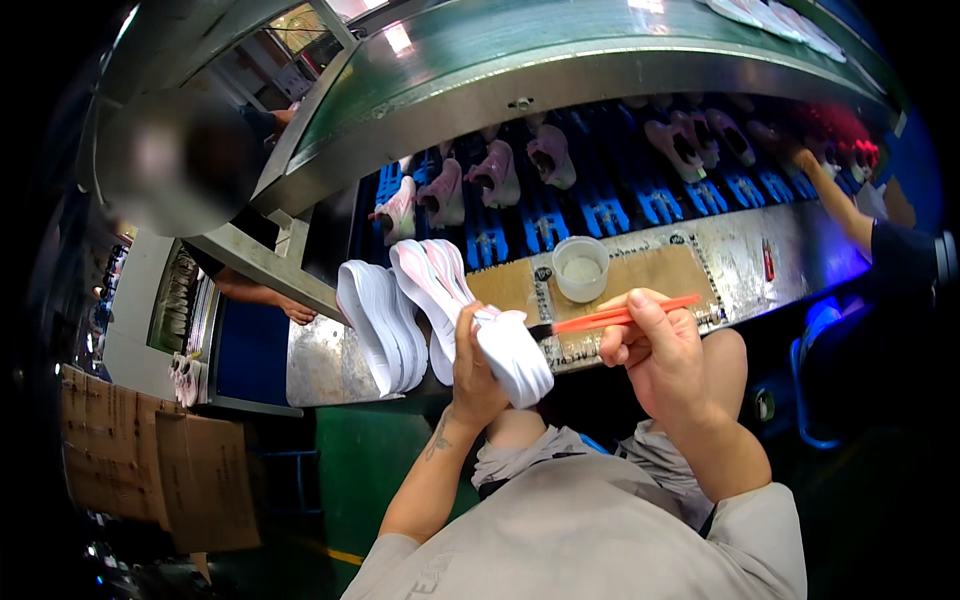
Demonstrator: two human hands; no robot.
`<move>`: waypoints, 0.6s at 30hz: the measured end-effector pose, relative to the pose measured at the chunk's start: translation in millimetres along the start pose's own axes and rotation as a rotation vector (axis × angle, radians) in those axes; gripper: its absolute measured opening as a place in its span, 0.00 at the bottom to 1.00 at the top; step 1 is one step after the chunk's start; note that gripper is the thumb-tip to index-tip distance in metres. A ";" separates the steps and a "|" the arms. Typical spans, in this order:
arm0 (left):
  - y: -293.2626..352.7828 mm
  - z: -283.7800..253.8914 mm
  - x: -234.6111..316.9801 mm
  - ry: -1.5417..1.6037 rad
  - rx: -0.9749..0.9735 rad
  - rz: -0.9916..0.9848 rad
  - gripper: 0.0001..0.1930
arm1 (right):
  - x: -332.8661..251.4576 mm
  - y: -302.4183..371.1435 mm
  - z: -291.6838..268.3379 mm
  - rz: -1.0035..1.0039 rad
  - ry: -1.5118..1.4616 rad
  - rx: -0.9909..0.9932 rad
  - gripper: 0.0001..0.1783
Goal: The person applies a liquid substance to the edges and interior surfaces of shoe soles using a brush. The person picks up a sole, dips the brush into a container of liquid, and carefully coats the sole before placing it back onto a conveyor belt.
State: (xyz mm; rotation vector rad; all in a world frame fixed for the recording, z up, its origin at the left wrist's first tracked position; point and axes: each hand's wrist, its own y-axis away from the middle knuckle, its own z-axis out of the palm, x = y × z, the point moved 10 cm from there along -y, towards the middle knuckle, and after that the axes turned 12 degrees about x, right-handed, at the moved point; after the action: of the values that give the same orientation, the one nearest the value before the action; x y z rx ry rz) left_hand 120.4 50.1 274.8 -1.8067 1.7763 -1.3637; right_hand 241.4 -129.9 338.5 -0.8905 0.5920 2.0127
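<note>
A white shoe sole (516,364) is gripped in my left hand (474,378), tilted above my lap. My right hand (665,362) pinches the orange handle of a brush (610,317). Its dark bristles point left and meet the edge of the sole; whether they press on it I cannot tell. Just beyond my left hand, white soles (382,325) stand nested on the metal bench, with pink-tinted white soles (428,275) beside them. A translucent plastic cup (581,270) with whitish contents stands beyond the brush.
Behind the bench (325,358), pink shoe uppers (495,175) sit on a rack with blue holders (600,215). A green conveyor belt (430,50) runs above. Co-workers' arms reach in at left (265,295) and right (835,195). Cardboard boxes (150,460) stand lower left.
</note>
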 end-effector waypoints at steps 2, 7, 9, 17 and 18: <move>11.2 6.6 5.8 0.111 -0.130 -0.139 0.51 | 1.9 -9.6 -25.6 -0.037 0.020 0.076 0.19; 31.7 15.6 13.7 1.163 -0.335 -0.901 0.56 | 17.4 -13.1 -111.3 -0.053 -0.044 0.400 0.17; -9.2 14.3 37.8 1.393 -0.413 -0.954 0.63 | 29.0 -7.1 -138.8 -0.033 -0.054 0.427 0.17; -337.8 15.0 -50.8 1.844 0.272 -0.652 0.50 | 37.1 10.4 -142.3 -0.022 -0.009 0.417 0.18; -352.2 22.3 -61.0 1.858 0.398 -0.811 0.50 | 40.0 12.2 -141.2 -0.017 -0.031 0.412 0.17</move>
State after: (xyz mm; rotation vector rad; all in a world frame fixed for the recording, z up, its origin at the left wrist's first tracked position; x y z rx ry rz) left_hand 373.3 171.2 497.6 -0.6473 0.5895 -4.0041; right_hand 267.9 -211.7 218.9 -0.6110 0.9357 1.7932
